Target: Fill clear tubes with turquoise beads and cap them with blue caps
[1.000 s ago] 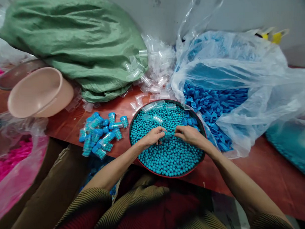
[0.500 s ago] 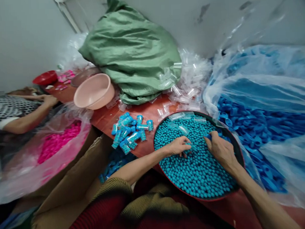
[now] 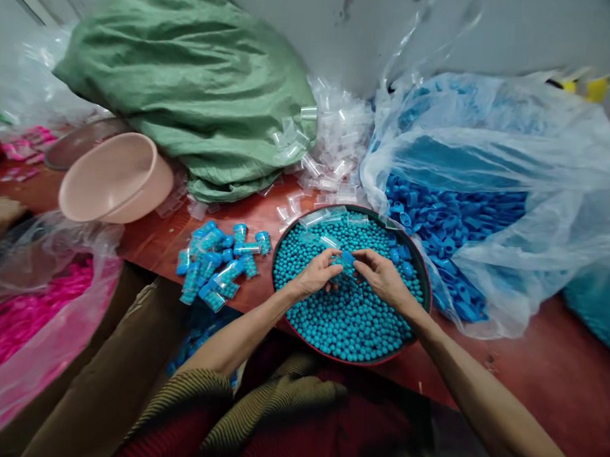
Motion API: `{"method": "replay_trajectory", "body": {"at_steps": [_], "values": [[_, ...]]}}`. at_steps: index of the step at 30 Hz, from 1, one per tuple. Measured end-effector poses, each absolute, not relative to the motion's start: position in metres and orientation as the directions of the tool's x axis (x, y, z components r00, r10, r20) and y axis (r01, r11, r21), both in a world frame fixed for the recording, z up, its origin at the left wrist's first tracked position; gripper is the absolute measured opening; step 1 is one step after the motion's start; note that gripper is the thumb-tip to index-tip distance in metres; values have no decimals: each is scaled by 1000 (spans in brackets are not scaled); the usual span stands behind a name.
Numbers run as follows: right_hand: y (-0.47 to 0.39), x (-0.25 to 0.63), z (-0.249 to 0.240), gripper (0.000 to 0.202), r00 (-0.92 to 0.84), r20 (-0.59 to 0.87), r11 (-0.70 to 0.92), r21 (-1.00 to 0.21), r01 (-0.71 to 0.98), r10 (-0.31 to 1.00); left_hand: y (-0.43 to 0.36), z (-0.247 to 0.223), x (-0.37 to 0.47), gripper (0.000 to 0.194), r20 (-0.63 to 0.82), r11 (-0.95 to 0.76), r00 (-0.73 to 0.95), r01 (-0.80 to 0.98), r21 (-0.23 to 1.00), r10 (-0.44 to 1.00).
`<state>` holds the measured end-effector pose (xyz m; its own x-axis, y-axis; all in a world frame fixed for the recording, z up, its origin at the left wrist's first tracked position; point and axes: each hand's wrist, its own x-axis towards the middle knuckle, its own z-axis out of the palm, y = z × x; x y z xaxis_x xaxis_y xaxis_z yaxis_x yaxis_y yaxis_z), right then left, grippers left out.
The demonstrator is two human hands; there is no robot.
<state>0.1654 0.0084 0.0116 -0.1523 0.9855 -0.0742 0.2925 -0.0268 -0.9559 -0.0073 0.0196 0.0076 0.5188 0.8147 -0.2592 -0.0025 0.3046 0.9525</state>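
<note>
Over the round tray (image 3: 282, 308) of turquoise beads (image 3: 358, 330), my two hands meet. My left hand (image 3: 314, 276) is closed on a small clear tube with beads in it, mostly hidden by the fingers. Pinched in my right hand (image 3: 384, 279) is a blue cap (image 3: 347, 258), held at the tube's end; whether it is seated I cannot tell. Empty clear tubes (image 3: 329, 242) lie on the beads toward the back. Several loose blue caps (image 3: 404, 260) rest at the tray's right side. Left of the tray is a pile of capped, bead-filled tubes (image 3: 209, 264).
Behind the tray, clear tubes (image 3: 340, 167) spill beside a green sack (image 3: 205, 92). A plastic bag of blue caps (image 3: 454, 210) stands at right. At left are a pink basin (image 3: 116, 185), a lined box of pink pieces (image 3: 42, 304) and another person's hand (image 3: 2, 216).
The view has swung right, so things sit further left. My right hand has come from the tray's right side to my left hand, bringing the blue cap to the tube.
</note>
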Motion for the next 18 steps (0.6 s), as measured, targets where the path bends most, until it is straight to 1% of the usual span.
{"method": "replay_trajectory", "body": {"at_steps": [4,7,10,14,18], "values": [[6,162,18,29,-108,-91,-67,-976,207,990,16,12,-5,44,-247,306,551,-16,952,797],[4,163,22,29,-16,-83,-79,-980,181,996,15,15,-3,48,-233,324,562,-65,944,794],[-1,163,23,25,-2,-33,-32,-970,241,999,13,15,-1,56,-251,359,554,-93,929,794],[-8,165,22,21,-63,-2,20,-934,356,998,9,17,1,56,-275,358,527,-60,932,804],[-7,170,21,23,-92,-5,28,-934,355,996,7,22,0,61,-268,343,524,-48,938,808]]}}
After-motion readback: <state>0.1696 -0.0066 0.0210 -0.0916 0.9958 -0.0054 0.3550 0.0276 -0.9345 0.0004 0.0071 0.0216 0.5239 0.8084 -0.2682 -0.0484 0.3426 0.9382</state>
